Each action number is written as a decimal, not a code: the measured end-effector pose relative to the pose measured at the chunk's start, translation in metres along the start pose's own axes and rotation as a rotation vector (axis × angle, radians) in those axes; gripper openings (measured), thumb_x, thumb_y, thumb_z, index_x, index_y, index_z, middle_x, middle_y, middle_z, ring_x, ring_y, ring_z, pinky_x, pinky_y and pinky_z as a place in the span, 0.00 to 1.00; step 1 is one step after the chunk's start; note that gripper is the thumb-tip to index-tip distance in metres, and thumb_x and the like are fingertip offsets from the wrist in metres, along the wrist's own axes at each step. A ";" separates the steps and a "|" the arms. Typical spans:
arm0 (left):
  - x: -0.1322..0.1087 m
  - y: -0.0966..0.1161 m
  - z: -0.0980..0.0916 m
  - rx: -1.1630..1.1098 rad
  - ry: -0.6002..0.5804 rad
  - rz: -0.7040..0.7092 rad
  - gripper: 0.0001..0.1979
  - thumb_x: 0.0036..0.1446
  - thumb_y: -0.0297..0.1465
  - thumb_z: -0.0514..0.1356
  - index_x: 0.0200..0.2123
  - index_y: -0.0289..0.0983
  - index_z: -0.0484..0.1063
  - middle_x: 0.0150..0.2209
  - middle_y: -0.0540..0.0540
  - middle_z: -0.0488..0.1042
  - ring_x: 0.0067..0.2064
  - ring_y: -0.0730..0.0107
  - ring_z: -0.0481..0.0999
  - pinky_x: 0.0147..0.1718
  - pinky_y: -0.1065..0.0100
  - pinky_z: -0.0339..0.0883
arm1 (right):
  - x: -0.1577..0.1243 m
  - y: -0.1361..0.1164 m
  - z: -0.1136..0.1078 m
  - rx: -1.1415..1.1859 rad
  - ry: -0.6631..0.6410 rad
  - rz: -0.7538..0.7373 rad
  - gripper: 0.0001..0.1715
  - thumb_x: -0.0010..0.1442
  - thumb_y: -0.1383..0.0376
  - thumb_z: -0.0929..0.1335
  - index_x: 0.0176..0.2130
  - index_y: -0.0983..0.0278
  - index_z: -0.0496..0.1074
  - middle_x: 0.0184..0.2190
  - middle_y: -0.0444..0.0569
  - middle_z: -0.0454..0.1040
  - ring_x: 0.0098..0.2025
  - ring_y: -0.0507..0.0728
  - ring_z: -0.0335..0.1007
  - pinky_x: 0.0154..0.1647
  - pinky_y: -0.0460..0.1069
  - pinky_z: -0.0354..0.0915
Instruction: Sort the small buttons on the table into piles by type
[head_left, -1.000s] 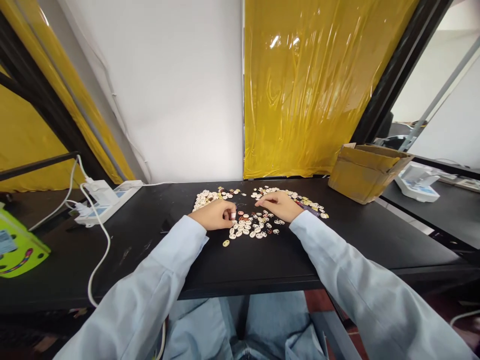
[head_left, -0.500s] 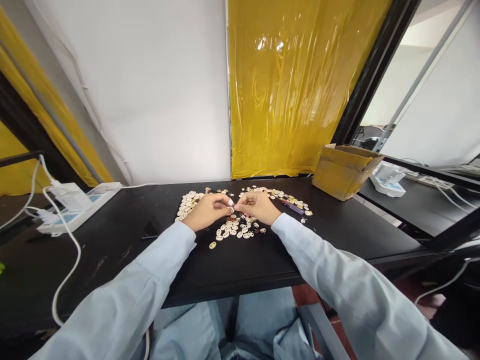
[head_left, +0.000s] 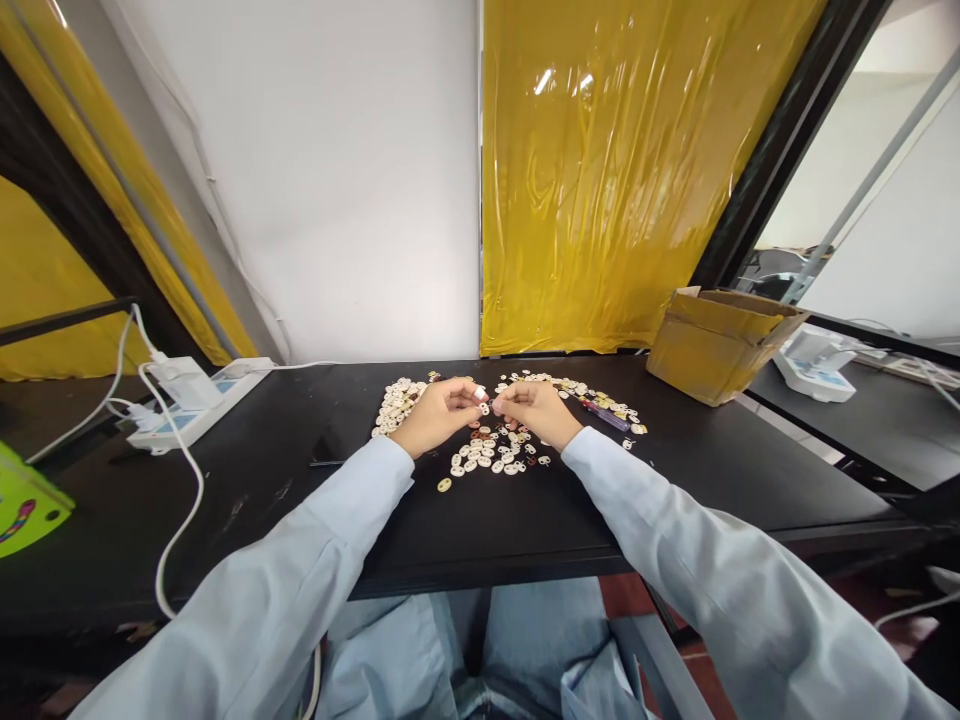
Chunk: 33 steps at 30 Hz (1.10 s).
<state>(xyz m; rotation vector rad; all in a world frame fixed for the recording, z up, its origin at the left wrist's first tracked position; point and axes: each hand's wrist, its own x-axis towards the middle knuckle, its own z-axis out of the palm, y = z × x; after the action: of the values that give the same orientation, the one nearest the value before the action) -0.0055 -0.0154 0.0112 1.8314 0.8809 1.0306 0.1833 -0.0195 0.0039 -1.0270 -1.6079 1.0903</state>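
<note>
Mid-table (head_left: 750, 480), hands (head_left: 487, 410) over buttons (head_left: 495, 455)

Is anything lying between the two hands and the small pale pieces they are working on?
Nothing visible does. The left hand and right hand meet fingertip to fingertip directly above the scattered pale pieces on the black table. The cardboard box stands well aside.

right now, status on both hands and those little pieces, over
Left hand and right hand meet fingertip to fingertip, pinching a small piece. Loose pieces scattered beneath on black table. Nothing between them.
</note>
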 end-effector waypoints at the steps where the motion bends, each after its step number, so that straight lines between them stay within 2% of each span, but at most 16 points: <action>1: 0.000 -0.001 0.000 -0.002 -0.001 0.001 0.09 0.47 0.29 0.62 0.34 0.33 0.70 0.36 0.46 0.73 0.38 0.68 0.75 0.36 0.65 0.76 | 0.000 0.000 0.000 -0.002 -0.001 -0.001 0.15 0.47 0.56 0.72 0.26 0.66 0.72 0.20 0.44 0.71 0.20 0.49 0.63 0.21 0.46 0.62; 26: 0.002 -0.001 -0.001 0.003 0.027 0.007 0.09 0.46 0.28 0.63 0.33 0.33 0.71 0.35 0.46 0.74 0.37 0.68 0.76 0.36 0.67 0.74 | 0.002 0.007 -0.001 -0.016 -0.021 -0.016 0.14 0.49 0.57 0.71 0.25 0.66 0.70 0.22 0.45 0.71 0.21 0.48 0.63 0.22 0.45 0.61; 33: 0.001 -0.001 0.003 0.007 0.014 0.037 0.10 0.46 0.30 0.66 0.33 0.33 0.71 0.35 0.46 0.75 0.37 0.68 0.76 0.35 0.67 0.75 | 0.001 0.005 0.001 0.002 -0.040 -0.002 0.14 0.48 0.58 0.72 0.25 0.66 0.71 0.21 0.45 0.71 0.20 0.48 0.62 0.21 0.45 0.60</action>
<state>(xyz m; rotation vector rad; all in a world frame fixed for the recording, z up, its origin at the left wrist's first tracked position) -0.0027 -0.0154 0.0096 1.8543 0.8624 1.0658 0.1824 -0.0179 -0.0007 -1.0080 -1.6390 1.1170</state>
